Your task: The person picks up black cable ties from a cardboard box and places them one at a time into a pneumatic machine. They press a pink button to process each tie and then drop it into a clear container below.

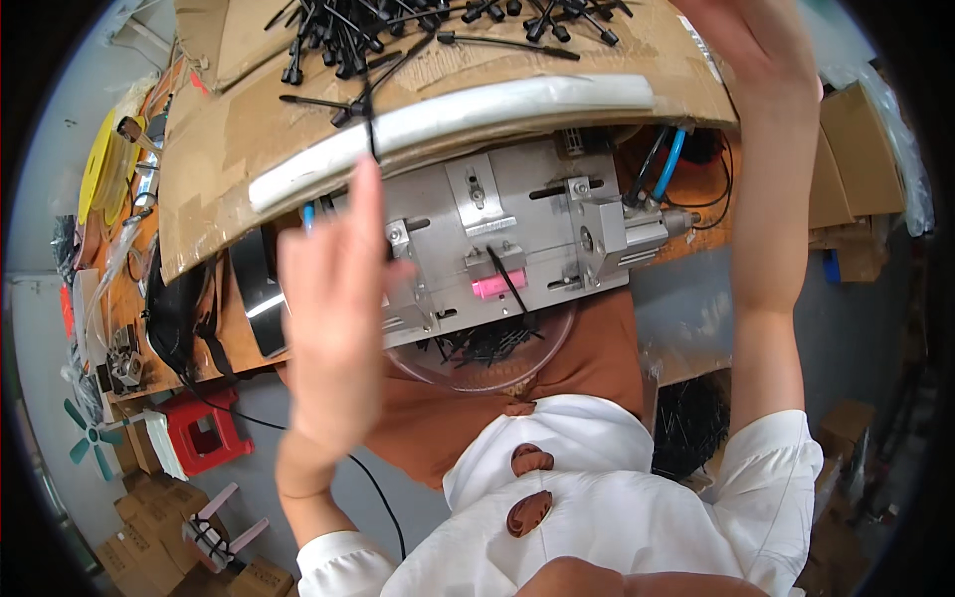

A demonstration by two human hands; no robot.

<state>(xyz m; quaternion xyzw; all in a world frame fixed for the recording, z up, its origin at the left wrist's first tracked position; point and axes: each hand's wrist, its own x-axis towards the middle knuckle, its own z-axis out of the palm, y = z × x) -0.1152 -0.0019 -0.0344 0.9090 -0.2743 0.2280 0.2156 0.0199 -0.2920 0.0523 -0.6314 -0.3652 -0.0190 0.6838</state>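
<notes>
A: What am I looking at first?

B: A thin black cable tie [370,124] standing upright, its lower end pinched at the fingertips of my left hand [333,298]. That grip is clenched on the tie, thumb against forefinger, in front of a cardboard sheet [214,139].

A: And the other hand?

B: My right hand [761,45] is raised over the far right corner of the cardboard. Its fingers run out of view, so I cannot tell whether that grip is clenched or released.

A: How do I handle the tie well?

B: I judge it best to keep the pinch low and firm, so the tie stays straight and does not flick into the loose black ties [418,30] scattered on the cardboard.

A: What lies around it?

B: Below the cardboard sits a grey metal fixture [497,229] with a pink block [498,287] and one black tie across it. Under that, a clear round dish [477,358] holds more ties. Blue hoses [668,164] run in at the right. An orange worktop [224,348] carries it all.

A: Anything in the way?

B: A white foam strip [448,119] edges the cardboard, which overhangs the fixture and hides its top. A red stool [204,433] stands on the floor, left.
</notes>
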